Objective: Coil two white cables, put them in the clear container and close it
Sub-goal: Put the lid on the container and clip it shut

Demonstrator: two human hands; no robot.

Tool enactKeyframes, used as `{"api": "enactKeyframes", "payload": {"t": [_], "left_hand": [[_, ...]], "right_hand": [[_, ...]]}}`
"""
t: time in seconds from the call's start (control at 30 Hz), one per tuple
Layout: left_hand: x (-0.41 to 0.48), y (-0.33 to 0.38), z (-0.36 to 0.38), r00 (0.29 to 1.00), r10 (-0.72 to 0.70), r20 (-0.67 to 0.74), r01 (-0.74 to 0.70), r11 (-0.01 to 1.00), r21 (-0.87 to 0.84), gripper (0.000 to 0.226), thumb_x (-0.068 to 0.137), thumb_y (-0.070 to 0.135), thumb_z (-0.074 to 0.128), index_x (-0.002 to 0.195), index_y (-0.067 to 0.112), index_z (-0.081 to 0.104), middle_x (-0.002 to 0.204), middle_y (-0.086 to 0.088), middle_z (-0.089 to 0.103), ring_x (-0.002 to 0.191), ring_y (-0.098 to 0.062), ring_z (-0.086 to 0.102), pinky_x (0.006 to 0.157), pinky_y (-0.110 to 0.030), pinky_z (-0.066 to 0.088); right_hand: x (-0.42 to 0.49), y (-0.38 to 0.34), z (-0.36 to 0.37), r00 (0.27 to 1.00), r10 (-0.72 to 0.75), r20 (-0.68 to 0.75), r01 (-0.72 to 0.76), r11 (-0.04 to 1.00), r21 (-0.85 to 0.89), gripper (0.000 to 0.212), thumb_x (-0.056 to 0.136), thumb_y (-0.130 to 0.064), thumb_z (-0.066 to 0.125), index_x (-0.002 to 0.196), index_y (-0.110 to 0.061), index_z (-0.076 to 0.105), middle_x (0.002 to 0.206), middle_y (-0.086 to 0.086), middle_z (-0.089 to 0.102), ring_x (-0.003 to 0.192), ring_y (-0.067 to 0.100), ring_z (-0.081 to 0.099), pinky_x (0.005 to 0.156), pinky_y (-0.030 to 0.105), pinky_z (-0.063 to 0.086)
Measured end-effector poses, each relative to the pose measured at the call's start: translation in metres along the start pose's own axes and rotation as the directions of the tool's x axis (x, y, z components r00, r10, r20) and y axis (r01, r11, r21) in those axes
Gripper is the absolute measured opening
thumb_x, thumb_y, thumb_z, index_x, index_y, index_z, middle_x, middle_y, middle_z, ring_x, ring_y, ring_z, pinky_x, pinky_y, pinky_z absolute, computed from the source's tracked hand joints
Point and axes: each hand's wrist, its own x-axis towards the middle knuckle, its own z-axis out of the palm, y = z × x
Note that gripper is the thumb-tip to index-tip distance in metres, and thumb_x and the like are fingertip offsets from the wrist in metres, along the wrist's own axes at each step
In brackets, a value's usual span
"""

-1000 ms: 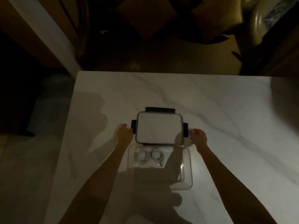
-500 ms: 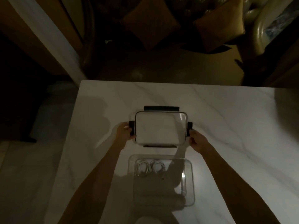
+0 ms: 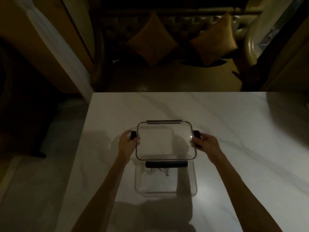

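Your left hand (image 3: 127, 141) grips the left short edge of the lid (image 3: 165, 141). Its thumb lies on top, and the fingers curl round the edge beside the black left side latch (image 3: 133, 135).

The lid is clear with a dark rim, and you hold it roughly level above the white marble table (image 3: 234, 131). The table's surface and a shadow show through it. A thin black far latch (image 3: 163, 121) runs along its far edge, and a wider black near latch (image 3: 166, 164) hangs along the edge closest to you.

Just below that near latch the clear container (image 3: 195, 180) rests open on the table in front of you. The lid's near edge overlaps the container's far end in this view, but the lid is not seated on it. Inside, at the far end, lie the two white cables (image 3: 148, 171) — coiled, side by side, and partly hidden behind the near latch.

On the right, your right hand (image 3: 205, 143) grips the lid's other short edge, thumb at the rim and fingers wrapped round the black right side latch (image 3: 197, 136). Your forearms reach in from the bottom of the view, one on each side of the container, and throw shadows on the table.

Beyond the table's far edge the room is dim — two brown cushions (image 3: 152, 44) lean against a tufted sofa (image 3: 184, 22).
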Motion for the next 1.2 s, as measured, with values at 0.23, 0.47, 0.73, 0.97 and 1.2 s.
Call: {"api": "enactKeyframes", "payload": {"t": [0.23,0.47,0.73,0.97,1.2], "left_hand": [[-0.053,-0.063,-0.020,0.982,0.186,-0.019,-0.149,0.838,0.526,0.015,0.082,-0.002,0.060,0.093,0.003,0.069,0.079,-0.015,0.071,0.073,-0.034,0.068,0.070,-0.046,0.058],[-0.079,-0.095,-0.015,0.959,0.277,-0.059,-0.155,0.687,0.710,0.014,0.083,0.000,0.055,0.090,0.004,0.067,0.073,-0.010,0.067,0.069,-0.029,0.064,0.049,-0.019,0.035],[-0.077,-0.112,-0.022,0.979,0.190,-0.076,-0.090,0.734,0.673,0.016,0.083,0.003,0.057,0.078,0.015,0.066,0.063,0.002,0.060,0.058,-0.015,0.059,0.050,-0.021,0.036],[-0.066,-0.123,-0.026,0.992,0.071,-0.102,-0.002,0.830,0.558,0.013,0.080,0.004,0.063,0.067,0.005,0.063,0.063,-0.017,0.064,0.057,-0.023,0.057,0.053,-0.036,0.047],[-0.066,-0.120,-0.030,0.996,0.019,-0.090,0.031,0.849,0.527,0.005,0.075,-0.002,0.064,0.072,-0.005,0.066,0.059,-0.017,0.061,0.054,-0.025,0.058,0.060,-0.052,0.056]], "right_hand": [[-0.052,0.065,-0.002,0.974,-0.108,-0.201,0.037,0.944,-0.327,0.010,0.079,-0.013,0.076,0.084,-0.021,0.073,0.070,0.002,0.073,0.066,0.021,0.072,0.075,0.041,0.061],[-0.075,0.111,0.000,0.940,-0.183,-0.287,0.023,0.875,-0.484,0.021,0.082,-0.014,0.071,0.102,-0.009,0.074,0.087,0.008,0.076,0.079,0.021,0.069,0.065,0.021,0.043],[-0.069,0.119,0.003,0.946,-0.086,-0.314,-0.056,0.907,-0.417,0.030,0.081,-0.016,0.073,0.111,-0.013,0.072,0.099,0.007,0.076,0.090,0.024,0.070,0.079,0.028,0.049],[-0.058,0.120,-0.003,0.960,-0.018,-0.279,-0.100,0.910,-0.402,0.035,0.080,-0.023,0.075,0.114,-0.017,0.070,0.104,0.005,0.074,0.096,0.027,0.069,0.090,0.043,0.053],[-0.050,0.119,-0.011,0.964,0.126,-0.235,-0.181,0.956,-0.233,0.032,0.078,-0.002,0.074,0.110,-0.005,0.070,0.085,0.012,0.070,0.080,0.030,0.069,0.077,0.041,0.060]]}}
